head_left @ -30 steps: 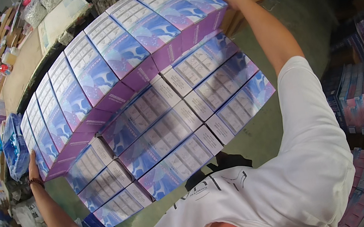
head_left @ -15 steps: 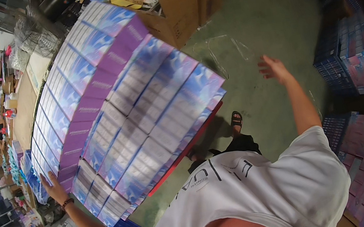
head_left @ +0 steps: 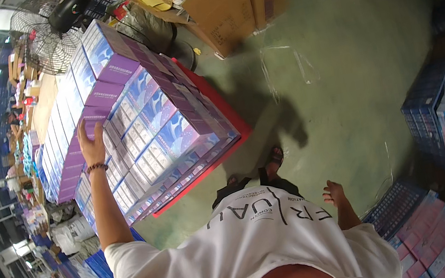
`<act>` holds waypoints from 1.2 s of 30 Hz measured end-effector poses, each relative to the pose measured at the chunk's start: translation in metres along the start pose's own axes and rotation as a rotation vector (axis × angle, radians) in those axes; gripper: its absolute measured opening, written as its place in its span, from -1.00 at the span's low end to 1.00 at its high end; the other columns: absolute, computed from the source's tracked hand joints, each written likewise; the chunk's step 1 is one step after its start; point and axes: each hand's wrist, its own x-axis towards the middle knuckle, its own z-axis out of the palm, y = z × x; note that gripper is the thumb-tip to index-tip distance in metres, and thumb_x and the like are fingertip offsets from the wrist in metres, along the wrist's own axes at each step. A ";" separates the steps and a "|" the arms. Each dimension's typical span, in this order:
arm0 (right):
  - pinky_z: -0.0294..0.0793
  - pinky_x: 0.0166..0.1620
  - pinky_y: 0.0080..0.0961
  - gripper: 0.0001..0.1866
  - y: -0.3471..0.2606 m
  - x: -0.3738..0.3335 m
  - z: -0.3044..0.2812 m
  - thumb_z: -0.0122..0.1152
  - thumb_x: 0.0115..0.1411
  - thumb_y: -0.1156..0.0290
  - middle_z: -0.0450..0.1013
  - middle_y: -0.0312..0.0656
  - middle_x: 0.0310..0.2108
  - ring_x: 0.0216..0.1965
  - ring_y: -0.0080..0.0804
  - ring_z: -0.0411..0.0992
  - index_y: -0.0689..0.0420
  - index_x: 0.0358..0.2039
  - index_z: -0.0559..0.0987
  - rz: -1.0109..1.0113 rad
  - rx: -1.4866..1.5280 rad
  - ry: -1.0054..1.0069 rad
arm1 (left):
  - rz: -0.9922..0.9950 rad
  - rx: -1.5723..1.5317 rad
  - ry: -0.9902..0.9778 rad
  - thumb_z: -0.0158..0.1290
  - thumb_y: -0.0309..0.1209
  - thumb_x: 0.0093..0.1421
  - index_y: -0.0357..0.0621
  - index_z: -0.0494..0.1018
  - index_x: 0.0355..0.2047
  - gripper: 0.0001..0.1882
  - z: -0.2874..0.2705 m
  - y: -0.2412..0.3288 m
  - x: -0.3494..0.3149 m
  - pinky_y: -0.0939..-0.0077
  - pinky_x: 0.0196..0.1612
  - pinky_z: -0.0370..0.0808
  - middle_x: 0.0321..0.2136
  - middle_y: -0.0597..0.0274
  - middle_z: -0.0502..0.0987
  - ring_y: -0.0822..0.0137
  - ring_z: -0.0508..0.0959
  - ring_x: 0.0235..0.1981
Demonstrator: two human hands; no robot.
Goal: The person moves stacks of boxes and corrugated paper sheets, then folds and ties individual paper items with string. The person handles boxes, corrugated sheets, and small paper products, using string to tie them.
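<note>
Blue-and-purple boxes [head_left: 145,131] stand stacked on a red base [head_left: 229,109]; our left hand [head_left: 92,144], fingers spread, lies against their upper purple side, while our right hand [head_left: 334,194] hangs loose and empty.

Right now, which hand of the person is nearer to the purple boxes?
Left. The left hand is right at the purple boxes, seemingly touching them; the right hand hangs apart, above the floor to their right.
</note>
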 end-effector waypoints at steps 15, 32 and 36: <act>0.45 -0.44 -0.38 -0.53 -0.141 0.006 0.036 0.03 0.22 0.17 0.42 -0.13 -0.16 -0.35 -0.28 0.46 0.15 0.07 0.34 -0.309 -0.090 -0.055 | 0.344 -0.565 -0.466 0.16 -0.39 0.06 -0.23 0.43 -0.06 -0.59 -0.021 0.132 -0.194 0.31 -0.06 0.47 -0.10 -0.02 0.50 0.05 0.52 -0.10; 0.45 -0.45 -0.47 -0.59 -0.007 -0.130 0.385 0.08 0.14 0.08 0.52 -0.27 -0.34 -0.44 -0.46 0.44 0.13 -0.14 0.48 -0.381 -1.182 -0.301 | -0.400 -0.726 -0.204 0.12 -0.34 0.11 -0.22 0.46 -0.11 -0.65 -0.189 -0.185 -0.493 0.39 -0.15 0.48 -0.20 0.03 0.55 0.14 0.55 -0.20; 0.46 -0.33 -0.44 -0.56 0.045 -0.171 0.505 0.04 0.15 0.00 0.51 -0.29 -0.26 -0.41 -0.52 0.40 0.11 -0.17 0.52 -0.296 -1.672 -0.459 | -0.590 -0.806 -0.047 0.12 -0.39 0.11 -0.26 0.46 -0.10 -0.65 -0.222 -0.235 -0.523 0.41 -0.06 0.44 -0.17 0.01 0.54 0.17 0.54 -0.14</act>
